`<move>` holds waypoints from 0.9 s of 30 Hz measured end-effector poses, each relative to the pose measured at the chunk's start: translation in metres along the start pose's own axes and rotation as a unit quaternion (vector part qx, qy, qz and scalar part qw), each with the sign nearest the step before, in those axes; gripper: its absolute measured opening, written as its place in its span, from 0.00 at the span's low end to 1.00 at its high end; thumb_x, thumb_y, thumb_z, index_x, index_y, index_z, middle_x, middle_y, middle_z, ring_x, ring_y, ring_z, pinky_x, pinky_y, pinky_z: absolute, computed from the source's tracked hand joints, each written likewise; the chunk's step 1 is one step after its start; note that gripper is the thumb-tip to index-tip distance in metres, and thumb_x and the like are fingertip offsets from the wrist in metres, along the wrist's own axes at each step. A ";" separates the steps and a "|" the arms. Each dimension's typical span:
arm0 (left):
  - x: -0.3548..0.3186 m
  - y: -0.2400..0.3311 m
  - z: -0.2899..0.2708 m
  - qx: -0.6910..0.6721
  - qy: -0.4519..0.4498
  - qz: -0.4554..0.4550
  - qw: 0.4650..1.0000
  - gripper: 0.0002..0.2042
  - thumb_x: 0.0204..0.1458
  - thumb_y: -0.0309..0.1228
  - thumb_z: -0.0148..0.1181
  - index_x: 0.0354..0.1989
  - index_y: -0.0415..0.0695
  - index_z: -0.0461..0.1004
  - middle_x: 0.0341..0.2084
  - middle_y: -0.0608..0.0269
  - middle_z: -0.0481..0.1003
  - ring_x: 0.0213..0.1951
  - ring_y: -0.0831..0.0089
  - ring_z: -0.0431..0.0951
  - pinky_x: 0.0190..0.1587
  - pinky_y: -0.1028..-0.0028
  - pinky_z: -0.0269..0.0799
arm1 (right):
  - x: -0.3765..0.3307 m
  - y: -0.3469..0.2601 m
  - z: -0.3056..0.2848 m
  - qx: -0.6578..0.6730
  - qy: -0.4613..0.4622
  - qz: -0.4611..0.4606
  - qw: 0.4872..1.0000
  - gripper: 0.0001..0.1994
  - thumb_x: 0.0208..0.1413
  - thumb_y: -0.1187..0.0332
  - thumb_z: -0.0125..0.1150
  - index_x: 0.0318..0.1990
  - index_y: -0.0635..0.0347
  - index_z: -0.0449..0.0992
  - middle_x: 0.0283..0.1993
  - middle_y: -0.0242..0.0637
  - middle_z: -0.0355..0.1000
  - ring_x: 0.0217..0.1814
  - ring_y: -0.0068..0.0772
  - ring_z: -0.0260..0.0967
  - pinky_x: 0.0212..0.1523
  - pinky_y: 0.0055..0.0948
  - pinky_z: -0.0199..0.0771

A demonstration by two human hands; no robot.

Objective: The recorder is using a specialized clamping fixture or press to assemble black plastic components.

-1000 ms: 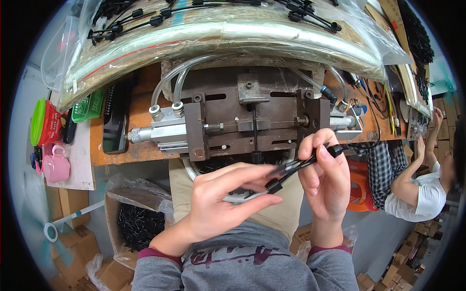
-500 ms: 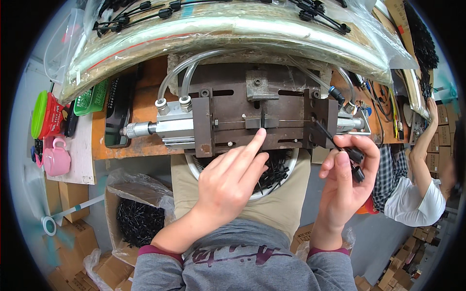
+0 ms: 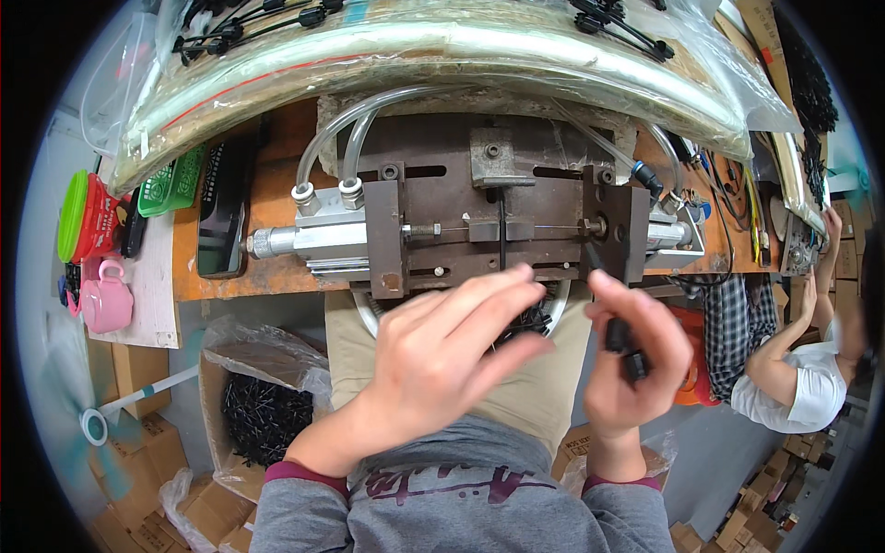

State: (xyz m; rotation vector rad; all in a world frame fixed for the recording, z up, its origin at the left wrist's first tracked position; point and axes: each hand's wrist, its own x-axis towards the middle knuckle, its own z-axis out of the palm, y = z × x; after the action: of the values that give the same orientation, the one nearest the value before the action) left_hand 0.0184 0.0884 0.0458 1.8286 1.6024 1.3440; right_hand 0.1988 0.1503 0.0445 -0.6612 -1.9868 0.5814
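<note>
My left hand is just in front of a brown metal fixture, its fingers stretched out and apart with nothing visible in them. Beyond its fingertips, a thin black rod lies in the gap between two small grey blocks at the fixture's middle. To the right, my right hand is curled around thin black rods with knobbed plastic ends. Motion blurs its fingers, and the palm hides part of the rods. Silver air cylinders flank the fixture.
Between my legs, a white-rimmed tub holds black parts. An open carton of black pieces stands lower left. A pink cup and green basket are at left. Another person sits at far right.
My left hand has drawn back from the grey blocks toward me, its fingers spreading. My right hand has shifted slightly left and lower. The left cylinder's threaded tip reaches further toward the middle.
</note>
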 end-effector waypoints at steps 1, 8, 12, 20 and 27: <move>-0.002 0.005 -0.002 -0.102 0.002 -0.029 0.994 0.20 0.38 0.26 0.77 0.42 0.37 0.80 0.45 0.53 0.80 0.32 0.71 0.82 0.34 0.75 0.79 | 0.000 -0.001 0.003 -0.013 -0.028 -0.016 0.999 0.26 0.41 0.91 0.57 0.53 0.69 0.71 0.51 0.53 0.77 0.41 0.39 0.77 0.40 0.31 0.78; -0.001 0.016 -0.013 -0.152 -0.010 -0.001 0.988 0.19 0.37 0.21 0.76 0.41 0.35 0.80 0.34 0.53 0.80 0.33 0.64 0.82 0.36 0.71 0.79 | 0.008 -0.005 0.019 -0.043 -0.074 -0.082 0.993 0.31 0.38 0.81 0.64 0.57 0.76 0.70 0.52 0.53 0.77 0.36 0.39 0.79 0.34 0.30 0.79; -0.006 0.010 -0.007 -0.104 0.008 0.026 0.994 0.20 0.37 0.20 0.75 0.42 0.35 0.80 0.35 0.54 0.79 0.35 0.67 0.81 0.36 0.74 0.78 | 0.007 -0.003 0.023 0.001 -0.067 -0.057 0.996 0.32 0.37 0.83 0.63 0.58 0.76 0.69 0.51 0.54 0.77 0.35 0.40 0.78 0.34 0.30 0.79; -0.008 -0.005 -0.005 0.094 -0.001 0.045 0.995 0.16 0.40 0.18 0.69 0.42 0.36 0.80 0.49 0.51 0.76 0.44 0.61 0.79 0.42 0.68 0.79 | 0.006 0.008 0.015 0.001 0.021 0.002 1.000 0.28 0.49 0.94 0.52 0.60 0.75 0.65 0.51 0.56 0.76 0.40 0.38 0.78 0.39 0.28 0.79; 0.000 -0.004 0.002 0.246 -0.046 0.067 0.966 0.13 0.43 0.23 0.66 0.39 0.36 0.79 0.54 0.49 0.75 0.36 0.63 0.82 0.45 0.68 0.78 | 0.003 -0.006 0.006 0.160 0.001 0.097 0.982 0.39 0.56 0.63 0.62 0.70 0.72 0.51 0.68 0.65 0.57 0.67 0.59 0.63 0.62 0.43 0.67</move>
State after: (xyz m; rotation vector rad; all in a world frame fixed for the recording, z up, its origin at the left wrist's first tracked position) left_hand 0.0180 0.0904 0.0416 2.2794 1.9146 0.9444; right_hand 0.1913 0.1472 0.0471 -0.6566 -1.7834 0.9933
